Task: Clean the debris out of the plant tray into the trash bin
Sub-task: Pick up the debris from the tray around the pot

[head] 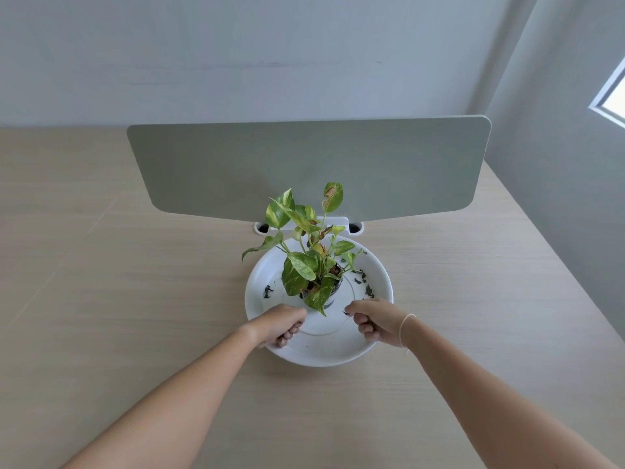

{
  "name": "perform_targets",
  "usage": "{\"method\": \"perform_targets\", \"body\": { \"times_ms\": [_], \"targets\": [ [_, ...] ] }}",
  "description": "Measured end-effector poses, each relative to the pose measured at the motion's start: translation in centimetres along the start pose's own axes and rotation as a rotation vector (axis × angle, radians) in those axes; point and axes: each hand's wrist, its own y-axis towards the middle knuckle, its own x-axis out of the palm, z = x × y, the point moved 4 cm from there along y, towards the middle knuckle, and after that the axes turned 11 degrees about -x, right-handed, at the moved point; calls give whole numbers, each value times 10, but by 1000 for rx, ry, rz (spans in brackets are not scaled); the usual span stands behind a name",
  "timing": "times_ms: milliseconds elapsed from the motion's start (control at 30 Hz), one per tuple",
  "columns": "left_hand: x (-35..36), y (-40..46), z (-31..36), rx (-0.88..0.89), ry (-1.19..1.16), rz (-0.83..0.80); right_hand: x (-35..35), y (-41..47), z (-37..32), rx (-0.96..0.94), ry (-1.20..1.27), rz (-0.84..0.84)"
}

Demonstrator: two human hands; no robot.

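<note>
A round white plant tray (324, 350) lies on the wooden table, and a small dark pot with a green and yellow leafy plant (313, 265) stands in its middle. Dark debris bits lie on the tray at the right (363, 282) and at the left (268, 292). My left hand (282, 324) hovers over the tray's near left part with its fingers curled closed; nothing shows in it. Over the near right part, my right hand (375, 321) is curled too, and a small dark debris piece sits pinched between thumb and forefinger. No trash bin is in view.
A grey-green divider panel (304, 164) stands upright right behind the tray, on a white clamp (355, 227). The light wooden table (118, 299) spreads wide to the left and right. Its right edge (554, 265) runs diagonally beside the grey wall.
</note>
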Motion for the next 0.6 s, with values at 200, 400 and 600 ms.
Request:
{"method": "perform_targets", "body": {
  "times_ms": [200,400,600],
  "targets": [
    [4,-14,-7,-31,-259,-54,-4,-22,4,-29,383,31],
    [28,-26,-5,-22,-346,-159,-5,-46,1,-132,648,59],
    [71,-35,16,0,-333,-250,-32,-76,9,-215,820,192]
  ]
}}
